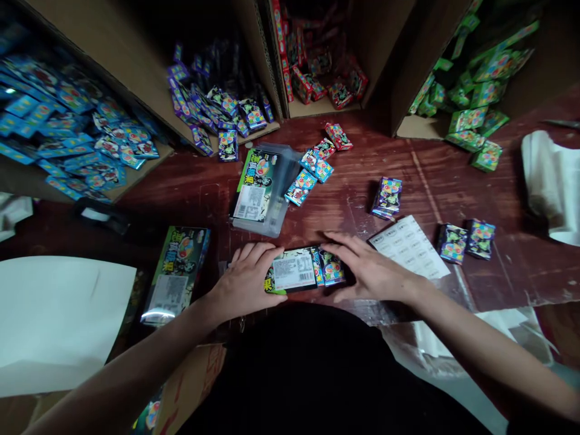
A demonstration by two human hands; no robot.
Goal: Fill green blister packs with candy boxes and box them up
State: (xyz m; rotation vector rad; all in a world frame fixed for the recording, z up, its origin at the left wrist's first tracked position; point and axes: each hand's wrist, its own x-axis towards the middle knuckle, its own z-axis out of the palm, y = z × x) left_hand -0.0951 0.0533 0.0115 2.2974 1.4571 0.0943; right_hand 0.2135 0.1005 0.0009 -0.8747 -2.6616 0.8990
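My left hand (pixel 247 281) is wrapped round the left end of a flat printed pack (pixel 294 270) with a white barcode label, near the table's front edge. At the pack's right end, my right hand (pixel 367 266) has its thumb and fingers about a small purple candy box (pixel 333 267). A blue box (pixel 318 266) shows between the pack and that purple box. Just beyond the hands lies a clear plastic sleeve (pixel 276 208) with a printed card (pixel 254 184) in it. Beside my right wrist is a sheet of round stickers (pixel 410 249).
Open cartons along the back hold blue boxes (pixel 67 121), purple boxes (pixel 222 99), red boxes (pixel 317 75) and green boxes (pixel 480 96). Loose boxes (pixel 317 164) and a purple stack (pixel 387 196) lie on the table. A finished-looking pack (pixel 176 272) and white paper (pixel 63 320) are at left.
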